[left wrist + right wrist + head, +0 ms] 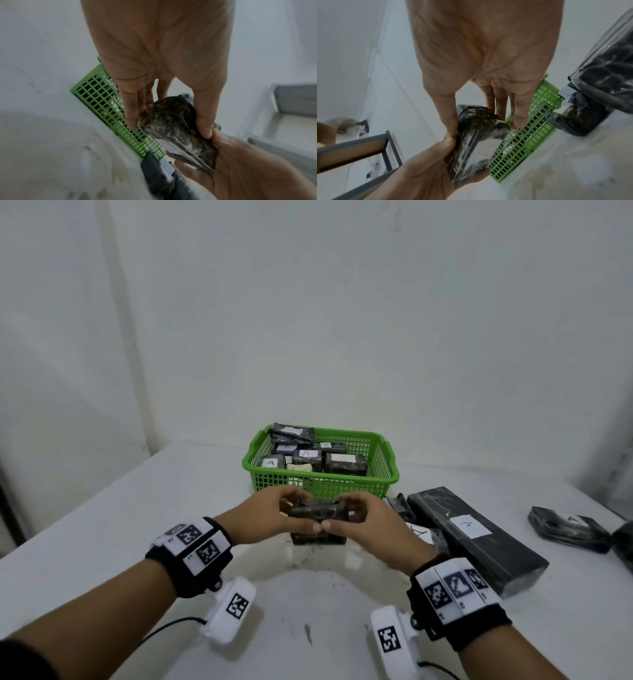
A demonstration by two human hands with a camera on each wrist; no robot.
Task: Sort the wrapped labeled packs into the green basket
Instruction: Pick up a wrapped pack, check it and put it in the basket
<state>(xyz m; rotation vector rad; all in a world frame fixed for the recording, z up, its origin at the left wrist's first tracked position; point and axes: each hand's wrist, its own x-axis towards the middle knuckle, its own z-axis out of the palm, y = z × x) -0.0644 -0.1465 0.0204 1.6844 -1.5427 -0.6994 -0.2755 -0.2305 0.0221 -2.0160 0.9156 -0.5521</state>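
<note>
A small dark wrapped pack (317,510) is held above the white table just in front of the green basket (342,484). My left hand (291,508) grips its left end and my right hand (349,511) grips its right end, thumbs meeting on the near side. In the left wrist view the left hand (169,129) pinches the pack (175,121) between thumb and fingers beside the basket (102,97). In the right wrist view the right hand (483,128) holds the pack (471,129), whose white label (486,146) shows. Several labeled packs lie inside the basket.
On the table to the right lie a long black pack labeled A (472,535), a smaller labeled pack (568,529) farther right, and a small pack (423,534) near my right hand. A metal shelf (359,148) stands beyond the table's left side.
</note>
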